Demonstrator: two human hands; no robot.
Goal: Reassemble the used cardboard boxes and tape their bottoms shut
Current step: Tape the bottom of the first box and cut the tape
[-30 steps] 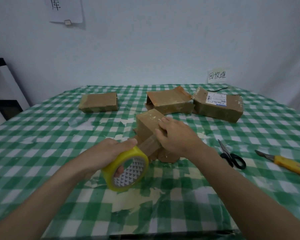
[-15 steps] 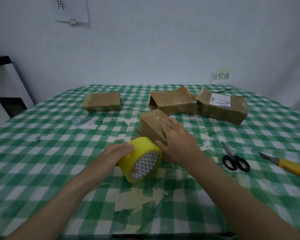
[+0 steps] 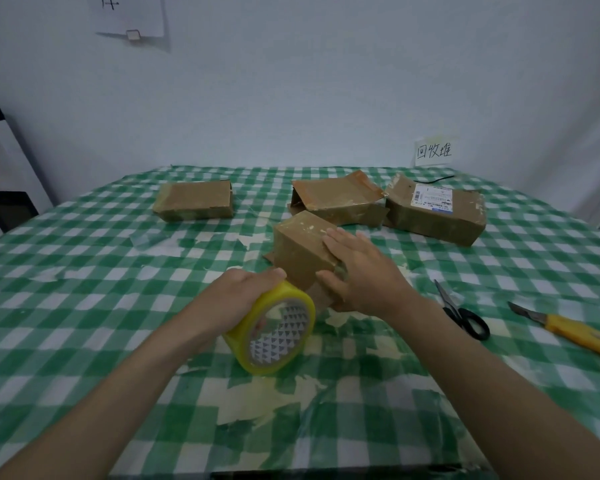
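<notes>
The small box sits in the middle of the table. The right hand lies on it with fingers straight and close together, thumb tucked under its near end. The left hand curls round the yellow tape roll, at 7 o'clock from the box. The tape could go on crooked or wrinkle if the box slides. The scissors wait at 4 o'clock.
</notes>
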